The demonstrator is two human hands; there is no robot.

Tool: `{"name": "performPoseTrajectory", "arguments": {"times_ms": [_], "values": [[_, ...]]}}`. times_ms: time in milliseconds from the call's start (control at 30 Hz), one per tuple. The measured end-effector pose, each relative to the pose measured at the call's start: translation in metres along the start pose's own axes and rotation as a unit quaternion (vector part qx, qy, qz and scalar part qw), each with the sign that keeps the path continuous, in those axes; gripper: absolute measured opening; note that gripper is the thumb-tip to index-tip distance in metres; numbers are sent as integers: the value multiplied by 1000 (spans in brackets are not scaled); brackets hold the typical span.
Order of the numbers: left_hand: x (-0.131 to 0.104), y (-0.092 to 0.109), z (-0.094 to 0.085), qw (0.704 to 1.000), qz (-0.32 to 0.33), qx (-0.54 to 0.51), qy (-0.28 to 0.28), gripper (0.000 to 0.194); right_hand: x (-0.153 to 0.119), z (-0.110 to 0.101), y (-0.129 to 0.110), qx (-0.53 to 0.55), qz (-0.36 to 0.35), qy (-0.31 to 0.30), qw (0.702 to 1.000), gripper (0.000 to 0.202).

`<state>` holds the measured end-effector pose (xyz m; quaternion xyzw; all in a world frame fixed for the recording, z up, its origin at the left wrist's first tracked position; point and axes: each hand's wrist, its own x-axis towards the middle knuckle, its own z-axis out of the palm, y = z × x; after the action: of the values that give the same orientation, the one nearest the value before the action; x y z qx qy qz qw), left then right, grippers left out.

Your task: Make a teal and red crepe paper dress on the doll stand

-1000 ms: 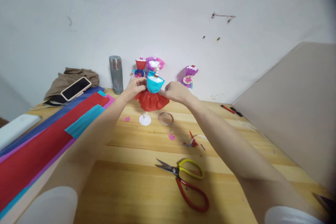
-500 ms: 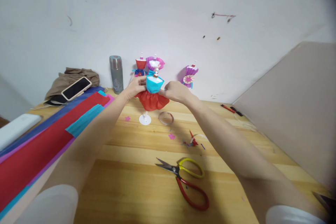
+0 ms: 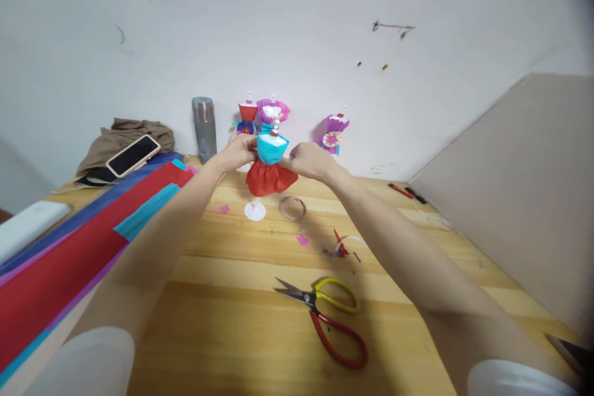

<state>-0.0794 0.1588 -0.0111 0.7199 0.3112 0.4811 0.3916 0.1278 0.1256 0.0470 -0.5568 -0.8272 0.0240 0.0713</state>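
A small dress form wears a turquoise paper top point(image 3: 272, 148) and a gathered red paper skirt point(image 3: 270, 179), and stands upright on a round white base point(image 3: 255, 211). At the left of its waist, my left hand point(image 3: 239, 151) has its fingers closed on the paper, the fingertips partly behind the form. My right hand point(image 3: 310, 161) is closed at the right of the waist, pinching the paper where skirt and top meet. A ring of clear tape or wire point(image 3: 292, 207) lies by the base. Open scissors point(image 3: 309, 298) with yellow and red handles lie nearer.
Several dressed forms, one purple point(image 3: 336, 134), stand behind. A grey flask point(image 3: 205, 130), a phone point(image 3: 133, 156) on brown cloth and coloured paper sheets point(image 3: 69, 247) are at left. Red scraps point(image 3: 341, 246) and pens point(image 3: 401, 190) lie at right.
The red skirt's left side, spread toward my left hand before, now sits closer in to the form. Both hands stay at the waist. The whole view has shifted slightly.
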Motion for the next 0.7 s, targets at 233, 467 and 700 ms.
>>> {"name": "performPoseTrajectory", "arguments": {"times_ms": [233, 467, 700], "values": [[-11, 14, -10, 999, -41, 12, -28, 6, 1, 2, 2, -4, -4, 5, 1000, 72], [-34, 23, -2, 997, -47, -54, 15, 21, 0, 0, 1, -6, 1, 3, 1000, 71], [-37, 22, 14, 999, -49, 2, 16, 44, -5, -4, -3, -3, 15, -1, 1000, 72]]}}
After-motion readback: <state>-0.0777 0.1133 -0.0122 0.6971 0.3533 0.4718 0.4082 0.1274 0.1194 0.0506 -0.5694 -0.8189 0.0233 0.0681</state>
